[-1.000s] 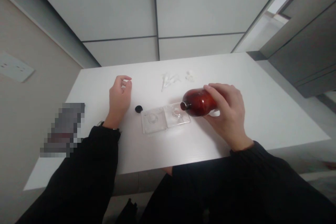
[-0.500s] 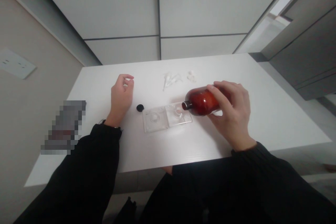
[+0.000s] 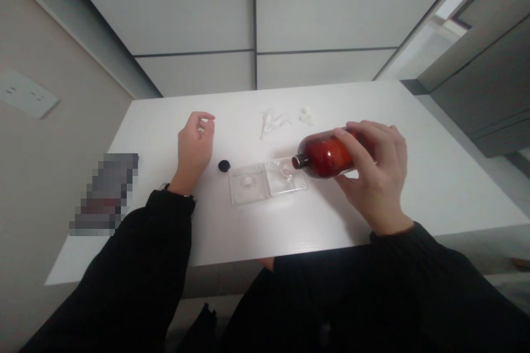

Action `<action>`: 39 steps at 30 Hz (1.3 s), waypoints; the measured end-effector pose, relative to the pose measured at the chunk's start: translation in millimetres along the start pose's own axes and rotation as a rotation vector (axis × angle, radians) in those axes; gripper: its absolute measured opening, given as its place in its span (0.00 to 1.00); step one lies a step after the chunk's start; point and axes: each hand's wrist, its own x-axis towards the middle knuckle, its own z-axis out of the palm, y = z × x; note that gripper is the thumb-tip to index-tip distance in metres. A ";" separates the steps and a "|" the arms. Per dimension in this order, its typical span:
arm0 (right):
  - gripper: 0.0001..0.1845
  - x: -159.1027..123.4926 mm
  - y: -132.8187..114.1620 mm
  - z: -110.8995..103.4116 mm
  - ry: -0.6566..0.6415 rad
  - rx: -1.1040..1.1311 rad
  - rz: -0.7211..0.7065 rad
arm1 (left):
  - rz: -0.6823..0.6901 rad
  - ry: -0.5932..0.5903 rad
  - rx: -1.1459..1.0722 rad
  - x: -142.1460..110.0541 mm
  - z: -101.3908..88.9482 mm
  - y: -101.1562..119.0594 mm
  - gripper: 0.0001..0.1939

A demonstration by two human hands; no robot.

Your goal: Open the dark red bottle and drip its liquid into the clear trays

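My right hand (image 3: pixel 379 179) is closed around a red-brown bottle (image 3: pixel 331 157), tipped on its side with its uncapped neck pointing left. The neck is just above the right half of a clear plastic case (image 3: pixel 250 193). That case lies spread in two square halves, each with a round raised ring in the middle. Beside its left corner lies a black cap (image 3: pixel 224 166). My left hand (image 3: pixel 195 143) rests on the table left of the cap, its fingers loosely curled with a gap to the thumb and nothing visible in them.
Behind the case, thin whitish translucent pieces (image 3: pixel 273 123) and a small pale cluster (image 3: pixel 306 116) lie on the white table (image 3: pixel 273 234). A blurred-out dark flat object (image 3: pixel 105 190) is at the left edge. White panels (image 3: pixel 199 5) rise behind the table.
The whole view has shifted slightly, so everything appears a little to the right and higher. The bottle stays tilted over the case, and the left hand keeps its pose.
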 end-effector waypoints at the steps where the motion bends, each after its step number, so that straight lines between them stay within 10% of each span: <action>1: 0.45 0.1 -0.1 0.1 0.005 -0.004 -0.003 | -0.001 0.000 0.000 -0.1 0.0 0.4 0.06; 39: 0.43 4.6 -3.2 -4.1 0.029 -0.001 -0.010 | 0.018 -0.013 0.002 -0.2 2.1 -0.9 0.06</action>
